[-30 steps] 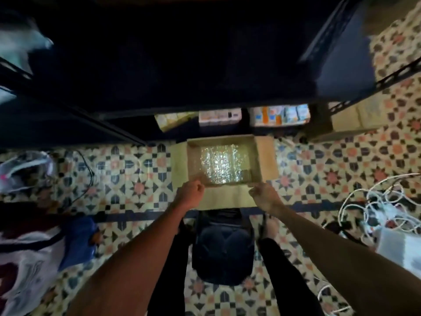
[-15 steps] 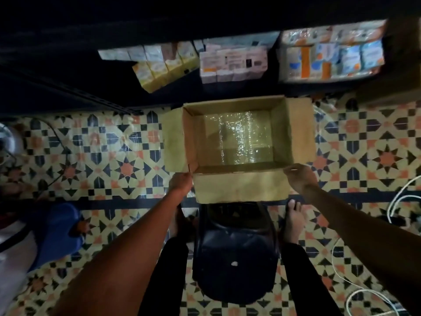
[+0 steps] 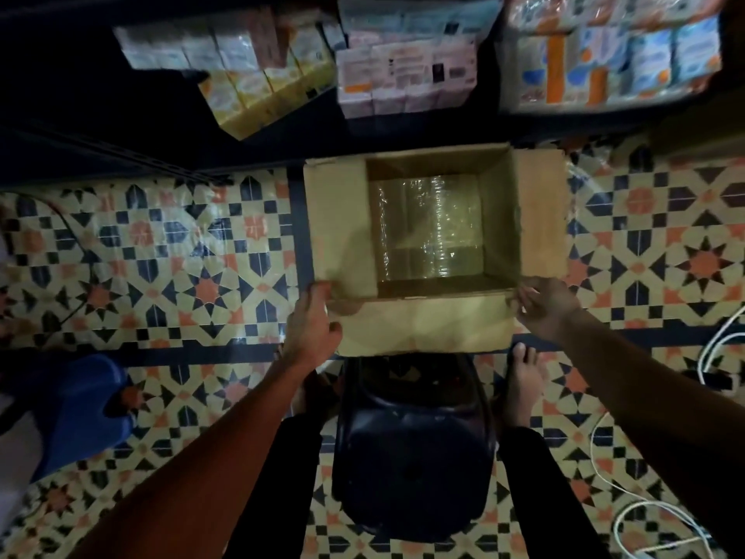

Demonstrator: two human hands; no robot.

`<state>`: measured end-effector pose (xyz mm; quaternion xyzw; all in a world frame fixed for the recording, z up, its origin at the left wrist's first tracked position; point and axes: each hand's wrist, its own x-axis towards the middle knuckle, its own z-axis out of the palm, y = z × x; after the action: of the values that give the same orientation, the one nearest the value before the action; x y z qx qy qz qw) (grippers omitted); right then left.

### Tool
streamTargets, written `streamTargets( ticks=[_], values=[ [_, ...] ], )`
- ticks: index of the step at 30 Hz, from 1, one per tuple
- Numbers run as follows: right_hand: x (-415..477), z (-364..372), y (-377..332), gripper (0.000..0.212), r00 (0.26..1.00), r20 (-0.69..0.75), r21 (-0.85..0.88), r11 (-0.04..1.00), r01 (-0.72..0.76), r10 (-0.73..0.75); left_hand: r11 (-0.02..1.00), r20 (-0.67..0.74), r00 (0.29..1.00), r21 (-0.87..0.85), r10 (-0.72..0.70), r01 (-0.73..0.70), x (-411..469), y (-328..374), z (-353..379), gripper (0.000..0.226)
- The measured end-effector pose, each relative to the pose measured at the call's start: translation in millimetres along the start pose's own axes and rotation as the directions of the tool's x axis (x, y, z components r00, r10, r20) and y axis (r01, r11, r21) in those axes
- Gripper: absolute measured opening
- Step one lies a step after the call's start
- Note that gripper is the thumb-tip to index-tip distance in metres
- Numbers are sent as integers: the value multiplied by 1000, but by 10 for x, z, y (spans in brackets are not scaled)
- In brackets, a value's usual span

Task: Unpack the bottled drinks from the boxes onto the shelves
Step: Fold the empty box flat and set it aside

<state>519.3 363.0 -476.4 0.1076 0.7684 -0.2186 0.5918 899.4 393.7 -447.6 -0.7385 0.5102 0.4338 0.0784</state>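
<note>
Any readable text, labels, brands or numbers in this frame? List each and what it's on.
Nothing in the head view can be read.
yellow cartons: print blurred, unreadable.
pink-and-white packs: small dark label patches, too blurred to read.
blue, orange and white wrapped packs: blurred, unreadable.
brown cardboard box: no print visible on its flaps or inner walls.
clear shrink-wrapped bundle inside the box: glare only, no label readable.
</note>
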Motion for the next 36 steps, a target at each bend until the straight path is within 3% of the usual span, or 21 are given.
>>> streamTargets(
  ticks=[1,3,5,6,8,9,11,13,15,16,18,19,22,25,27,30,32,34,36],
  values=[
    [-11,1,-45,18,999,18,53,998,-40,39,981,29,993,149,117,-120,-9,-14,-3,78],
    [-61,-13,-86,19,1000,6,80,997,-12,11,918,91,979,341,180,-201,19,-62,-24,89],
    [-68,6,91,16,996,-47,56,995,80,-77,901,102,980,386,171,-197,64,-83,-38,92],
    [-33,-4,224,17,981,-100,-94,983,159,-169,900,112,978,386,175,-205,75,-77,-39,92],
    [22,-71,505,46,934,-42,-436,847,303,-356,896,122,977,392,176,-210,91,-61,-30,92],
    [-38,-63,526,46,910,91,-571,727,381,-406,892,120,977,401,175,-209,100,-64,-25,93],
    [-94,-14,430,59,869,337,-723,492,485,-361,887,97,978,414,182,-206,118,-96,-12,93],
    [-83,14,276,63,865,388,-760,420,496,-320,872,100,980,446,174,-200,116,-103,-25,94],
    [-82,-27,216,46,854,389,-776,377,506,-345,816,136,976,536,168,-215,124,-119,-58,97],
    [-86,-78,183,45,845,427,-796,308,520,-323,774,164,973,590,164,-230,132,-125,-96,101],
    [-73,-189,136,56,799,515,-793,182,582,-309,692,210,962,669,175,-272,168,-153,-185,109],
    [-105,-221,92,61,786,548,-776,177,606,-287,666,229,955,685,189,-296,185,-159,-231,111],
    [6,-293,63,82,778,566,-793,78,605,-273,684,289,935,641,206,-349,210,-130,-354,100],
    [-15,-282,18,74,777,600,-784,55,618,-189,675,345,922,639,177,-369,259,-78,-434,89],
    [9,-259,-2,67,814,557,-816,75,573,-165,647,366,918,666,151,-372,286,-45,-474,92],
    [30,-200,2,85,854,505,-854,72,516,-126,624,377,911,674,169,-395,310,-21,-522,91],
    [66,-248,18,87,855,505,-846,131,518,-117,643,383,905,648,188,-408,327,-41,-548,85],
    [59,-339,17,61,848,522,-843,100,529,-91,724,388,901,562,195,-399,344,-73,-567,78],
    [-6,-380,-7,31,851,507,-830,186,525,-139,833,358,912,427,202,-352,357,-97,-555,66]
  ],
)
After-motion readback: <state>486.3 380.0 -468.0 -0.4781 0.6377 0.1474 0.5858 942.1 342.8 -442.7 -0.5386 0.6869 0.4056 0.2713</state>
